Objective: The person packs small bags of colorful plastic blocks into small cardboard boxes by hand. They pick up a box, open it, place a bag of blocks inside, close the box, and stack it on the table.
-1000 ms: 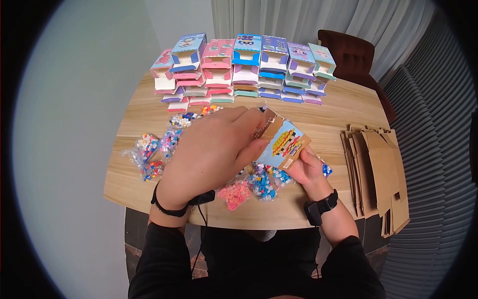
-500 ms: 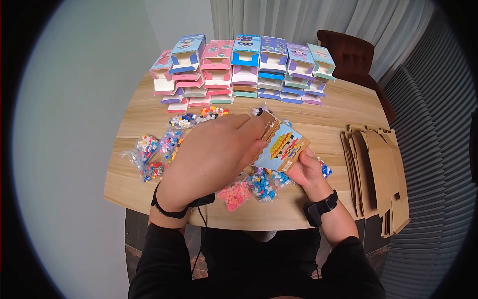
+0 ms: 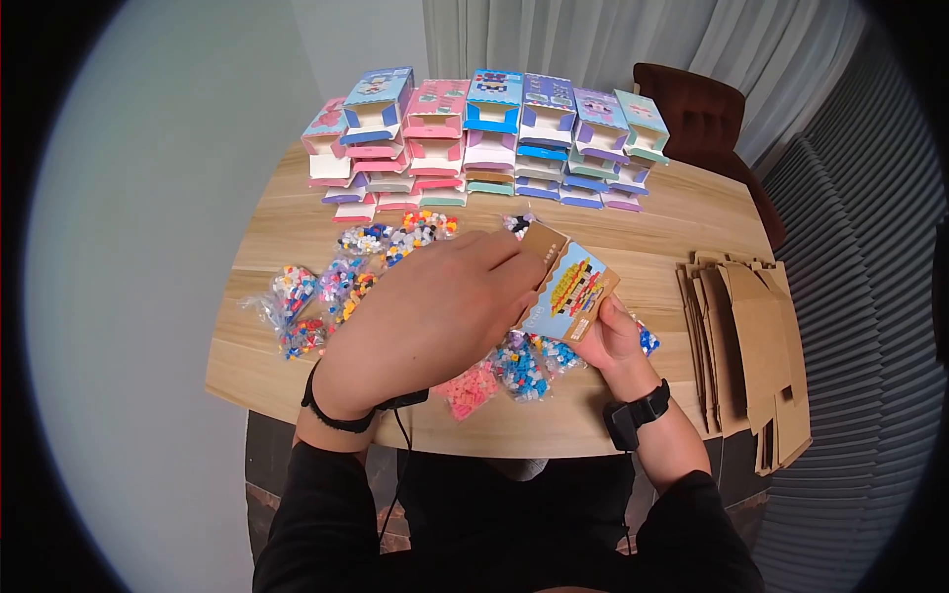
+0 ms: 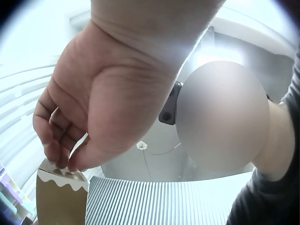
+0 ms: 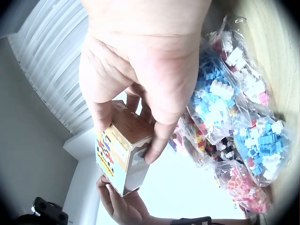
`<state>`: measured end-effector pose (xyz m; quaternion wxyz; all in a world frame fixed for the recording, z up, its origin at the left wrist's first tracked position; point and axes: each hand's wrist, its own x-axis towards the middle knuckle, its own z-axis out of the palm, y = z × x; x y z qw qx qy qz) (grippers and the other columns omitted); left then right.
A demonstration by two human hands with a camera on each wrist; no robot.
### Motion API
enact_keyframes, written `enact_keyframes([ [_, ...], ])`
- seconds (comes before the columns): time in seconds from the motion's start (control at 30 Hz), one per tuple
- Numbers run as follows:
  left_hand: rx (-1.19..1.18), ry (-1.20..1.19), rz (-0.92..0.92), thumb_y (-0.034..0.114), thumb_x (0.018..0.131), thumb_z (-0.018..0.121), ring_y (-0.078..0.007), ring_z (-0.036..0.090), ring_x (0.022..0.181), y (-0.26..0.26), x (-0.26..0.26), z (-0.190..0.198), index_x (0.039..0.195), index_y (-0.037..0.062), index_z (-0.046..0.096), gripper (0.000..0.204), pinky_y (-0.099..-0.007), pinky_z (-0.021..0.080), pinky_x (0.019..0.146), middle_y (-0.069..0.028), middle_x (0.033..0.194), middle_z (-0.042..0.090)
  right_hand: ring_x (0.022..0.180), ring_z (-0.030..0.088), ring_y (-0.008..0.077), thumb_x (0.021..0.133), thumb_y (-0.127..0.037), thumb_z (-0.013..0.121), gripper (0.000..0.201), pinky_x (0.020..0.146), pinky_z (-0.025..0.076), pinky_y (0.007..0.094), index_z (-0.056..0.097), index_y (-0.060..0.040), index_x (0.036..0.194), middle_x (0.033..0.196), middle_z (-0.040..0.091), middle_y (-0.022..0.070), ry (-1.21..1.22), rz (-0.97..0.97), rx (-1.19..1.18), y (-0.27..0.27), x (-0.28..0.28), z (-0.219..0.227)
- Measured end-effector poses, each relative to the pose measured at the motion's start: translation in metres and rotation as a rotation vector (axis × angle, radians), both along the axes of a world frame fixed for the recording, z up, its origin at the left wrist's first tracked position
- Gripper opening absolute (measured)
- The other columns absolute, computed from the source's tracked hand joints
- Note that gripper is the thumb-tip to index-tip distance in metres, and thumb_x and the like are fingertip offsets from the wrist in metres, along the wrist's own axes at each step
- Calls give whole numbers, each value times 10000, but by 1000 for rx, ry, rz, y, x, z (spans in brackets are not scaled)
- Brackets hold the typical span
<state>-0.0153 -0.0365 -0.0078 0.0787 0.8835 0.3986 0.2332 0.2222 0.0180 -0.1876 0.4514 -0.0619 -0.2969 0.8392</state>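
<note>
My right hand [image 3: 613, 334] grips one end of a small cardboard box [image 3: 571, 295], brown and light blue with a colourful brick model printed on it. The box is held up over the table, tilted. My left hand [image 3: 435, 306] is at the box's other end. In the left wrist view, the bent fingers and thumb of the left hand [image 4: 98, 103] pinch at the scalloped top edge of the box [image 4: 62, 201]. The right wrist view shows the right hand [image 5: 140, 89] with thumb and fingers on opposite sides of the box [image 5: 123, 152]. The box's contents are hidden.
Clear bags of small bricks, such as a pink one [image 3: 469, 387] and a blue one [image 3: 522, 368], lie on the wooden table [image 3: 662, 227] under and left of my hands. Stacked boxes with open ends [image 3: 491, 148] line the back. Flattened brown cardboard [image 3: 756, 346] leans at the right.
The left hand has shifted slightly right along the box's end, its fingers changing position at the edge. The right hand keeps its grip, and the box has turned a little.
</note>
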Motion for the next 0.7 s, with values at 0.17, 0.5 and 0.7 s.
enact_keyframes([
  [0.17, 131, -126, -101, 166, 705, 794, -367, 509, 1183, 0, -1, -3, 1182, 45, 555, 547, -426, 455, 940, -159, 1340, 471, 1352, 417, 339, 823, -363, 753, 808, 1134, 293, 560, 349, -94, 1468, 1465, 443, 127, 3, 15, -7, -1, 2, -4],
  [0.5, 6, -11, -164, 76, 712, 746, -358, 503, 1188, 2, 0, -10, 1164, 62, 544, 496, -407, 460, 942, -190, 1311, 459, 1302, 470, 326, 753, -576, 732, 932, 1042, 421, 528, 365, -79, 1451, 1415, 489, 133, 1, 58, -10, 6, 20, -34],
  [0.7, 13, -127, -73, 134, 701, 813, -342, 528, 1145, -18, -19, 13, 1144, 68, 543, 523, -377, 506, 841, -155, 1271, 493, 1273, 475, 326, 808, -660, 618, 882, 866, 498, 481, 363, -115, 1452, 1428, 452, 140, 53, 62, 22, -3, -2, 12],
])
